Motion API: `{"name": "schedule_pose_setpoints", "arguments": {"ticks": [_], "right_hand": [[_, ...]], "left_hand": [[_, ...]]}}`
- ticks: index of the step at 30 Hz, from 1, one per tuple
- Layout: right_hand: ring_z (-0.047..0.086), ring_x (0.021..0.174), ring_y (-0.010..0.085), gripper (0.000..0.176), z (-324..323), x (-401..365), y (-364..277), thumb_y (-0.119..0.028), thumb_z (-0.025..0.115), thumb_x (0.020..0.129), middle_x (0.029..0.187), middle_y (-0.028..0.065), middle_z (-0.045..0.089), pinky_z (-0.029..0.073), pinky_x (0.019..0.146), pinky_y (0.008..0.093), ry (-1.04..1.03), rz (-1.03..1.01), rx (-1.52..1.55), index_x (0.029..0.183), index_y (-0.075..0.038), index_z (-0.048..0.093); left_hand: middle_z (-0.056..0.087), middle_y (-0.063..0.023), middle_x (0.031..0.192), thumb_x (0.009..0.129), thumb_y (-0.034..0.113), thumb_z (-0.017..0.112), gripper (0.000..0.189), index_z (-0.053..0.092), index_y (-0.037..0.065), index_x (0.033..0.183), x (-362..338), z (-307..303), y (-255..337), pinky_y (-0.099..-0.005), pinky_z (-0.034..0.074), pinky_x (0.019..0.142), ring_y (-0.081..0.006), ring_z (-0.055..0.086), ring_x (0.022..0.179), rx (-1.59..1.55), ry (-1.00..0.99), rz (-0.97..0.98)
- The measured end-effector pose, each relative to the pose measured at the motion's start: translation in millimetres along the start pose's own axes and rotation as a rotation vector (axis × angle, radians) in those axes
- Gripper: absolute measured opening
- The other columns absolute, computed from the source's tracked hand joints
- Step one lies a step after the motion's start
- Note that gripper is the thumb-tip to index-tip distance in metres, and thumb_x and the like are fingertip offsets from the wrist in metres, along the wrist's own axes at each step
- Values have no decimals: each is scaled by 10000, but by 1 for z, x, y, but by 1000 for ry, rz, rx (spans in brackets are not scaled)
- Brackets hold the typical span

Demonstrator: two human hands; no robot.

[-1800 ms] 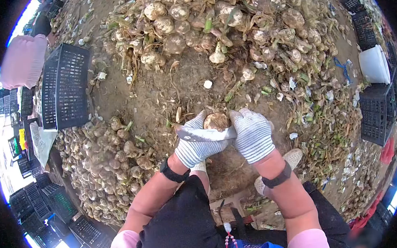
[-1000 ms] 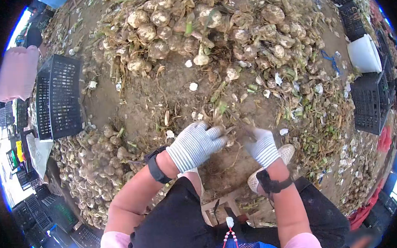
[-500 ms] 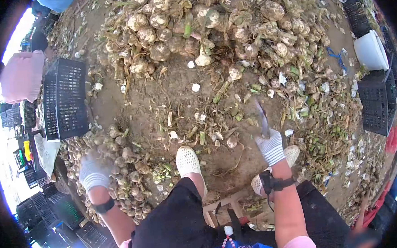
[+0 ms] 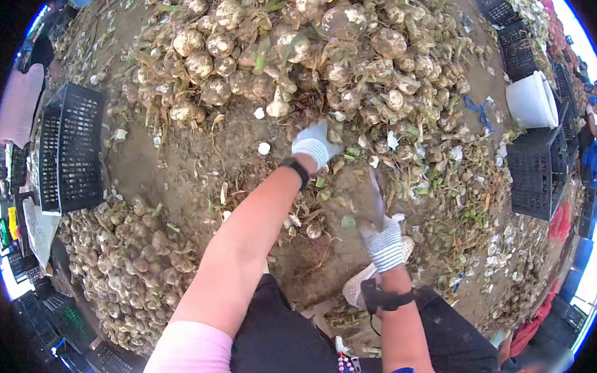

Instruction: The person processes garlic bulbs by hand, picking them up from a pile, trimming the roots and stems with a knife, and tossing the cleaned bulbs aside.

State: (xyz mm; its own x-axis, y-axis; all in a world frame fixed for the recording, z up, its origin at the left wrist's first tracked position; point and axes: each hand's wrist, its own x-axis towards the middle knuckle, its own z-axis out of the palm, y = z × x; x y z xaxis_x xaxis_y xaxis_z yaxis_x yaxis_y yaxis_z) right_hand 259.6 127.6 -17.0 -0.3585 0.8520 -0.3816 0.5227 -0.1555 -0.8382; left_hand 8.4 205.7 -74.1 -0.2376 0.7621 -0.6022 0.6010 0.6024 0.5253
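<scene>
My left hand (image 4: 315,144), in a white glove with a striped cuff, reaches to the near edge of a large heap of garlic (image 4: 284,45). Its blurred fingers are closed round a brownish garlic bulb (image 4: 335,132), which the glove partly hides. Lower and to the right, my right hand (image 4: 384,241), gloved the same way, is closed on a knife. The narrow knife blade (image 4: 378,192) points up toward the heap; the glove covers the handle. A second pile of garlic bulbs (image 4: 124,266) lies to the left of my legs.
A black crate (image 4: 74,147) stands at the left. A white bucket (image 4: 531,100) and another black crate (image 4: 539,170) are at the right. Cut stems and peel litter the dirt floor (image 4: 159,170). My shoe (image 4: 359,284) is below my right hand.
My left hand has moved from the left pile up and across to the main heap and closed on a bulb. My right hand still holds the knife. The view has shifted right.
</scene>
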Motion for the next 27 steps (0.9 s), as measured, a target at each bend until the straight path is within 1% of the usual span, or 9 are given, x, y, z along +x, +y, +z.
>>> {"name": "schedule_pose_setpoints", "arguments": {"ticks": [3, 4, 7, 11, 17, 20, 22, 23, 27], "right_hand": [[559, 634, 182, 173, -15, 0, -10, -115, 678, 765, 694, 126, 628, 473, 645, 321, 38, -52, -329, 851, 33, 655], [600, 673, 281, 189, -17, 2, -14, -151, 681, 753, 733, 160, 632, 482, 664, 359, -21, -89, -338, 869, -2, 663], [617, 760, 352, 208, -4, 8, -10, -180, 673, 735, 796, 178, 640, 491, 693, 391, -116, -201, -552, 884, -34, 664], [628, 792, 348, 172, 29, 1, -70, -185, 657, 713, 849, 152, 639, 509, 721, 416, -269, -427, -754, 837, -68, 632], [636, 752, 290, 116, 71, -10, -82, -140, 542, 772, 796, 125, 612, 498, 683, 411, -258, -631, -869, 832, -69, 612], [631, 741, 287, 145, 73, -14, -83, -141, 522, 785, 795, 123, 607, 491, 672, 408, -222, -697, -831, 875, -64, 607], [628, 739, 287, 214, 72, -18, -86, -143, 528, 780, 802, 125, 605, 488, 667, 400, -245, -687, -868, 958, -52, 605], [628, 739, 287, 214, 73, -20, -85, -143, 528, 780, 802, 125, 605, 488, 667, 400, -249, -687, -872, 958, -52, 605], [642, 747, 300, 259, 72, -14, -89, -165, 534, 800, 817, 155, 633, 498, 686, 425, -223, -733, -859, 1012, -44, 620]], "left_hand": [[593, -239, 1154, 712, 324, 741, 806, 373, -45, 1327, -50, 24, -38, -334, 461, 920, -301, 595, 1060, -214, 246, 325], [605, -235, 1124, 706, 315, 749, 788, 392, -44, 1310, -71, 27, -53, -334, 465, 906, -286, 601, 1043, -276, 205, 319], [640, -185, 1051, 694, 297, 764, 693, 468, -7, 1241, -144, 8, -56, -328, 476, 873, -257, 614, 998, -377, 139, 197], [546, -201, 1208, 775, 354, 690, 692, 404, 21, 1310, -196, 0, -58, -376, 437, 934, -287, 557, 1075, -478, 13, 142], [429, -191, 1300, 885, 366, 550, 621, 316, 9, 1337, -199, 34, -88, -394, 349, 997, -292, 451, 1162, -1649, -286, -59], [371, -186, 1347, 940, 372, 480, 589, 272, 3, 1350, -201, 38, -97, -402, 305, 1029, -295, 398, 1205, -1894, -469, -34], [622, -62, 1095, 886, 297, 627, 431, 473, 17, 1174, -212, 30, -86, -280, 514, 809, -145, 609, 919, -2147, -403, -234], [622, -62, 1095, 886, 297, 627, 431, 473, 17, 1174, -215, 33, -87, -280, 514, 809, -145, 609, 919, -2152, -403, -234], [671, -65, 913, 792, 342, 686, 476, 537, 27, 1117, -240, 2, -73, -309, 531, 736, -165, 640, 793, -947, -21, 240]]}}
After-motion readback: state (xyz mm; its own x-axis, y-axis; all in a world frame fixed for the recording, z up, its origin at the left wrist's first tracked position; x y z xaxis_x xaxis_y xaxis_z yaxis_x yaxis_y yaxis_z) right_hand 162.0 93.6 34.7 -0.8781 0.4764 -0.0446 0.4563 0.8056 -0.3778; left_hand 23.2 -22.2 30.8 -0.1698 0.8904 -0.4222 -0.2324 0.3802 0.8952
